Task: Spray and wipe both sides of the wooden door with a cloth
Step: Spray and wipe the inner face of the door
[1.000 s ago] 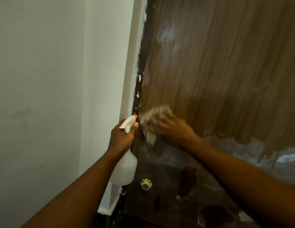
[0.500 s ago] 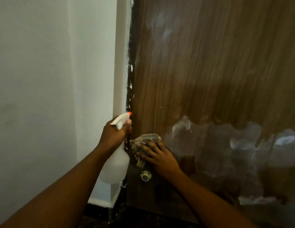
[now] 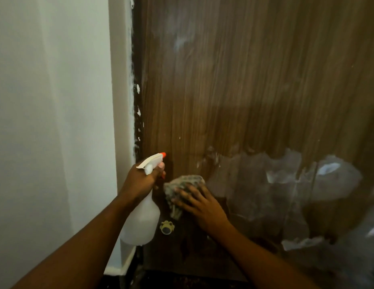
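Note:
The brown wooden door (image 3: 255,90) fills the right of the head view, with pale smears on its upper part. My left hand (image 3: 141,180) grips the neck of a white spray bottle (image 3: 142,222) with an orange nozzle tip, held close to the door's left edge. My right hand (image 3: 200,203) lies flat on the low part of the door and presses a crumpled patterned cloth (image 3: 181,188) against the wood, right beside the bottle. My fingers cover part of the cloth.
A white wall (image 3: 50,122) and white door frame (image 3: 120,101) stand to the left. A small yellow door stopper (image 3: 166,227) sits low on the door. Torn clear plastic film (image 3: 286,195) clings to the door's lower right. Dark floor lies below.
My right hand has slid the cloth down the door from about mid height to low near the stopper. The view has tilted down. My left hand kept hold of the bottle.

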